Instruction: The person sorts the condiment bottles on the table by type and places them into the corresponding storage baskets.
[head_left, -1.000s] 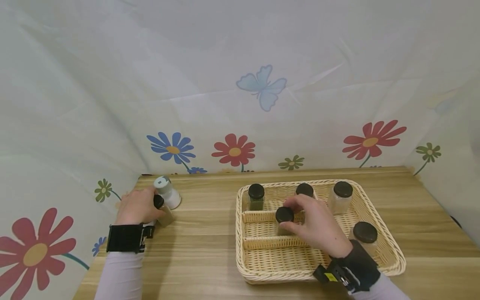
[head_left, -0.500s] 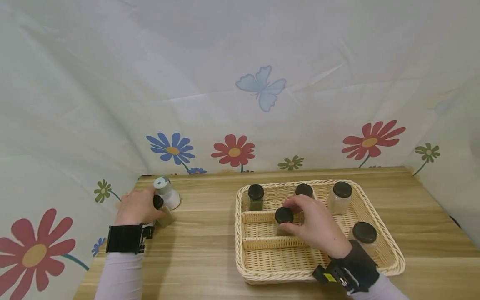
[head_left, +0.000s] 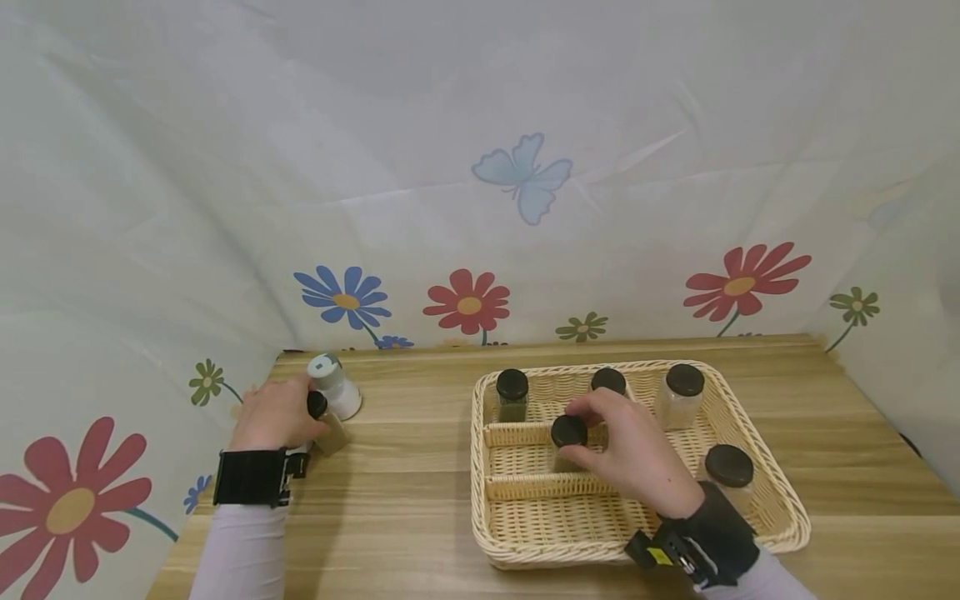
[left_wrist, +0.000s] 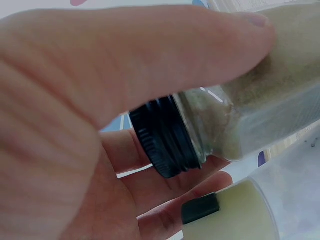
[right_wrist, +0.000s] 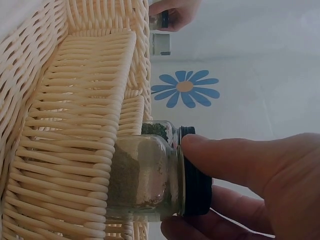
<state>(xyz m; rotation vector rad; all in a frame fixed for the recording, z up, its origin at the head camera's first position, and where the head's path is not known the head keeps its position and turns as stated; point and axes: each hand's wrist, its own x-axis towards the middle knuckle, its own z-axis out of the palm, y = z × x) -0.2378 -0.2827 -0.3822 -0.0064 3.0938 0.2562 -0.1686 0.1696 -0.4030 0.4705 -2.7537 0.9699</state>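
Observation:
At the left of the table, my left hand (head_left: 276,412) holds a black-capped glass spice jar (left_wrist: 280,80) of beige-brown powder, thumb against its side and fingers behind it. A white bottle (head_left: 341,396) with a pale grey-green cap stands just behind that jar. Over the wicker basket (head_left: 480,517), my right hand (head_left: 630,450) pinches the black lid of another spice jar (right_wrist: 145,175) with brownish powder. This jar sits in the middle left compartment, its lower part hidden by a wicker divider (right_wrist: 65,150).
Other black-lidded jars stand in the basket: a green herb jar (head_left: 513,396) at back left, one jar (head_left: 609,380) partly behind my right hand, a pale jar (head_left: 681,396) at back right and another jar (head_left: 729,475) at front right. A flowered curtain (head_left: 420,208) borders the wooden table (head_left: 405,500).

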